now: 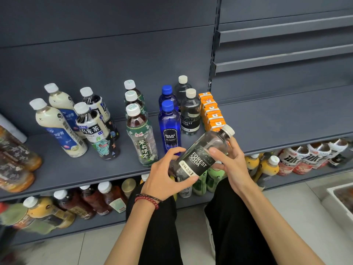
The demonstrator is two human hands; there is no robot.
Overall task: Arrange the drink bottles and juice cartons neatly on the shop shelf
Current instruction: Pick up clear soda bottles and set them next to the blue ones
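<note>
The head camera shows one Forest Soda bottle [202, 155] tipped over, cap up and to the right, just in front of the shelf [267, 119]. The left hand [164, 175] wraps round its bottom. The right hand [231, 161] curls round its top part. The bottle looks smooth and maybe slippery, so the label in the middle is probably the safest place to hold it.
</note>
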